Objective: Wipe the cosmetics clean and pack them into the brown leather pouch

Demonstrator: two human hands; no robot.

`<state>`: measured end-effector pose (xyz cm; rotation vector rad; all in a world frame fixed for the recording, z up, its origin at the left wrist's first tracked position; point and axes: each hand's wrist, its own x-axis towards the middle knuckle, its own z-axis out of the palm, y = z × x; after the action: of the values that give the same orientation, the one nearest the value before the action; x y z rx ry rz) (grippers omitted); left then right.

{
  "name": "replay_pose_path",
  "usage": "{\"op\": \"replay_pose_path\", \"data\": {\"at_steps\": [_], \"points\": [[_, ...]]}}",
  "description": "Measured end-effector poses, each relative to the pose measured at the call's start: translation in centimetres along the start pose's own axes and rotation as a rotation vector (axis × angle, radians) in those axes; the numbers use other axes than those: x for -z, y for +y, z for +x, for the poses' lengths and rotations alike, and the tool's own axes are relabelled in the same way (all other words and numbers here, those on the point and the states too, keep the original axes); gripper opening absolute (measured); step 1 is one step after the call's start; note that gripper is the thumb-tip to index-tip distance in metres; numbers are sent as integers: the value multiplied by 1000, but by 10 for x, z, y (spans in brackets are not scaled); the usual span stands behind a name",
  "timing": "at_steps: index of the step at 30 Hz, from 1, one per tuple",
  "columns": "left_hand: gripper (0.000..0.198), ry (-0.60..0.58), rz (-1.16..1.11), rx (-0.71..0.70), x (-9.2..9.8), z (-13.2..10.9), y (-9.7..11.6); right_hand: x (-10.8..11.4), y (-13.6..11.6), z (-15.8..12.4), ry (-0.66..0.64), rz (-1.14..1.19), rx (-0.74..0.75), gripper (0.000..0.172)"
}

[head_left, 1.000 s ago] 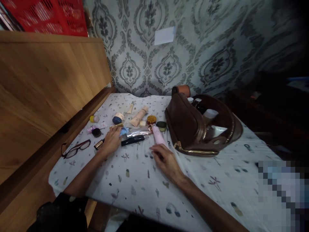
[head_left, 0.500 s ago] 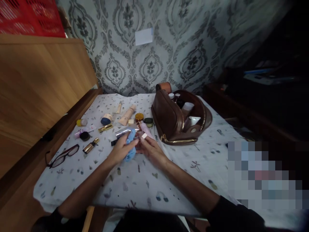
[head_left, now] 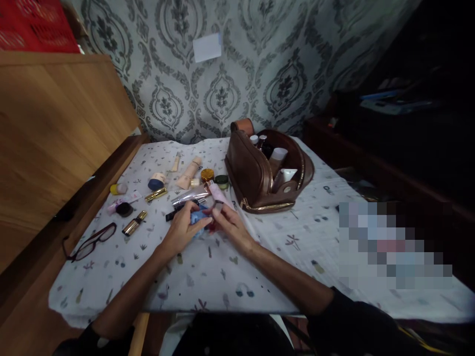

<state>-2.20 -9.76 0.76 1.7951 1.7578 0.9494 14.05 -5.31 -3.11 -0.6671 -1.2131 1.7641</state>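
Observation:
Both my hands meet over the middle of the patterned white cloth (head_left: pixel 304 247). My left hand (head_left: pixel 181 231) is curled around a small blue thing (head_left: pixel 198 218), soft-looking, perhaps a sponge or cloth. My right hand (head_left: pixel 229 225) pinches at the same blue thing from the right, and something small and red (head_left: pixel 211 227) shows under its fingers. A pink tube (head_left: pixel 217 194) lies just beyond my right fingertips. A silver tube (head_left: pixel 189 197) and a black pencil-like stick (head_left: pixel 173 214) lie just behind my left hand.
An open brown leather pouch (head_left: pixel 252 175) with bottles and tubes inside stands behind my hands. Small jars, gold lipsticks (head_left: pixel 134 223) and beige tubes are scattered to the left. Dark-rimmed glasses (head_left: pixel 91 242) lie near the left edge. A wooden board (head_left: pixel 55 133) borders the left side.
My left hand picked up the blue thing from among the cosmetics and brought it toward me. My right hand left the pink tube and joined it. The view shifted right.

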Motion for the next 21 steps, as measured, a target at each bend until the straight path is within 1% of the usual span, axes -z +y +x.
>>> {"op": "replay_pose_path", "data": {"at_steps": [2,5,8,11,14,16,18,21], "points": [[37,35,-117,24,-4,0,1,-2,3,1,-45,61,-42,44],[41,79,-317,22,-10,0,0,-5,3,2,-41,226,-98,48],[42,87,-380,-21,-15,-1,0,-6,-1,0,-66,333,-177,46],[52,6,-387,-48,-20,-2,1,-7,-4,-1,-75,345,-199,41],[65,-86,-401,-64,-23,-5,1,-6,-5,-2,-55,292,-199,42],[69,-133,-413,-72,-22,-9,0,-6,-5,-1,-34,260,-188,42],[62,-131,-429,-68,-20,-12,-1,-4,-5,1,5,252,-161,42],[42,-79,-410,-46,-19,-13,-3,-1,-3,4,83,243,-137,42]]}}
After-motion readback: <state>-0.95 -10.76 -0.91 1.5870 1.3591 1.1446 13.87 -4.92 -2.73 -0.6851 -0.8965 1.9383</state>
